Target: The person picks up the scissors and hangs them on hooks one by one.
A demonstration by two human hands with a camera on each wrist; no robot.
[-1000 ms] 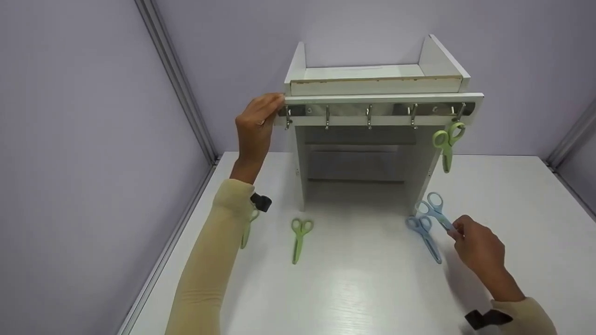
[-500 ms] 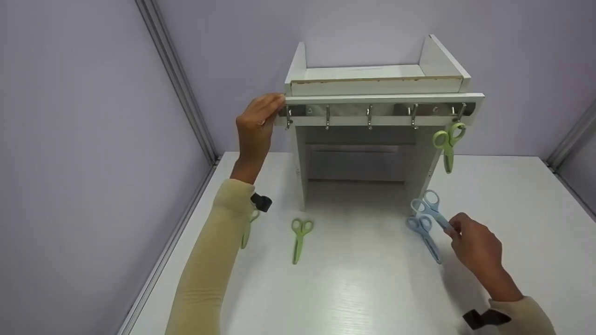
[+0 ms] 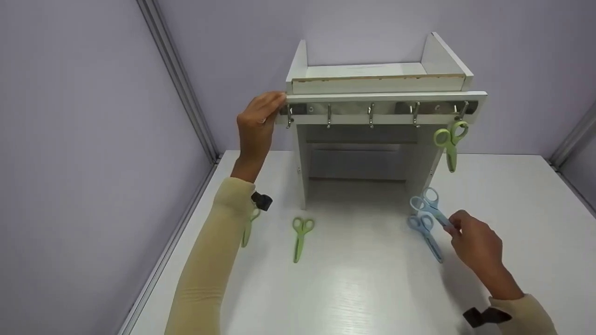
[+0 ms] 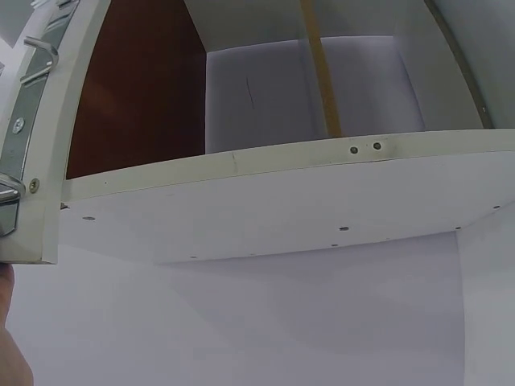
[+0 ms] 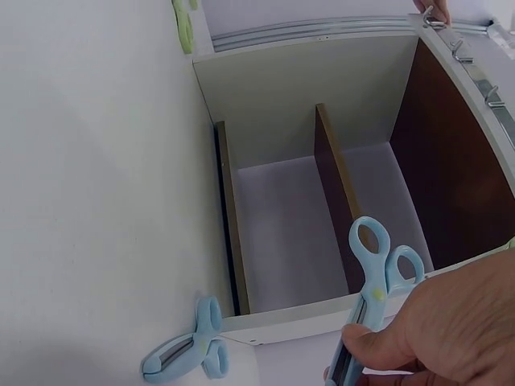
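Left hand: my left hand (image 3: 257,122) is raised to the left end of the hook rail (image 3: 379,110), fingertips curled over that corner and touching it; whether they truly grip it I cannot tell.
Right hand: my right hand (image 3: 475,244) pinches the lifted scissors (image 3: 432,209) by the closed blades, thumb and fingers clamped on them, loops pointing up and away from me toward the shelf.
Lifted scissors: pale blue plastic, two oval finger loops, short blunt blades; held just off the table, near the shelf's right leg. The right wrist view shows the same pair (image 5: 372,281) in front of the shelf's open underside.
Second blue pair: these blue scissors (image 3: 424,231) lie flat on the table just left of my right hand, loops far, tip near.
Hung pair: hung scissors (image 3: 450,141), light green, hang by a loop from the rightmost hook, blades down.
Green pairs: green scissors (image 3: 300,236) lie flat near the shelf's left leg; another pair (image 3: 248,228) is half hidden behind my left sleeve.
Shelf: the shelf (image 3: 379,81) is white laminated board, boxy, with raw brown edges and a shiny metal rail carrying small bent hooks.
Table: the table (image 3: 363,293) is white, smooth, with faint wood grain.
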